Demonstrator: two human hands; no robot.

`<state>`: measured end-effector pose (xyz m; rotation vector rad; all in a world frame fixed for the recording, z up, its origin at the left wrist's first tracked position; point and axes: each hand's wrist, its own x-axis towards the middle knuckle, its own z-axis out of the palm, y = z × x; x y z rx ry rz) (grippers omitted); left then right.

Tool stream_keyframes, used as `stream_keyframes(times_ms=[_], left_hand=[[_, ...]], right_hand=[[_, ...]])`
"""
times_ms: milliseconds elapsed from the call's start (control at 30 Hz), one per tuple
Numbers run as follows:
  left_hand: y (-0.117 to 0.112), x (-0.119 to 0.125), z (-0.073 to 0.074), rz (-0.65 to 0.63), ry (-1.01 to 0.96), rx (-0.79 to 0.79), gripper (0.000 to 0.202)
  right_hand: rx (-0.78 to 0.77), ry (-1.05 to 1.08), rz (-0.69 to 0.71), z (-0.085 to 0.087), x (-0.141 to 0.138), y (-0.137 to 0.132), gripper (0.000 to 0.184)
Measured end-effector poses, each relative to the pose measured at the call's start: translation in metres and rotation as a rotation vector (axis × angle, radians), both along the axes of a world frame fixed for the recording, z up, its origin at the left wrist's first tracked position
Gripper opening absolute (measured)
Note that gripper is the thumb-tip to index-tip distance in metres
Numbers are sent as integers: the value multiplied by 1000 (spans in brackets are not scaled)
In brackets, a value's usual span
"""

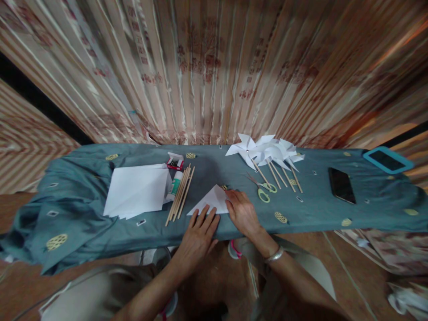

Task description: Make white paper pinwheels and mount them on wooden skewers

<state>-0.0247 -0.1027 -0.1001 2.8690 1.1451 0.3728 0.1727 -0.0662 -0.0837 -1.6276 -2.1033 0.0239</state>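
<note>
Teal cloth (317, 214); paper stack (137, 189), sticks (178, 196) L of grip; L hand (199, 231), fingers spread, on near edge of folded paper (213, 199); R hand (243, 213) on its R end, can't tell if pinching; scissors (261, 185), pinwheels (266, 150) R of grip.

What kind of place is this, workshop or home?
Probably a home: a pleated beige curtain with reddish-brown print, a teal pineapple-print cloth covering the work surface, and white paper pinwheels on it.
</note>
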Motion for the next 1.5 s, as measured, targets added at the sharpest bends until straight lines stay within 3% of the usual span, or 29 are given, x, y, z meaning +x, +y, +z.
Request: stream_keyframes(times_ms=[300,533,800,1033,1233,1400,1500], left_hand=[[1,1,2,3,39,-44,57],[0,2,2,-5,93,-75,59],[-1,3,-1,21,94,-68,57],[0,3,3,25,68,-89,57],[0,4,7,57,54,-150,63],[-3,9,15,90,29,-165,62],[-5,11,19,114,18,-158,58]], right_hand=[[-2,-27,-11,-3,0,0,29],[-39,157,98,-9,-8,-16,28],[-114,302,55,-12,-11,-13,24],[-132,242,35,-14,-12,-12,30],[-179,172,-131,-17,26,-18,47],[-100,185,-209,-25,79,-27,46],[-58,177,-211,-25,87,-30,43]])
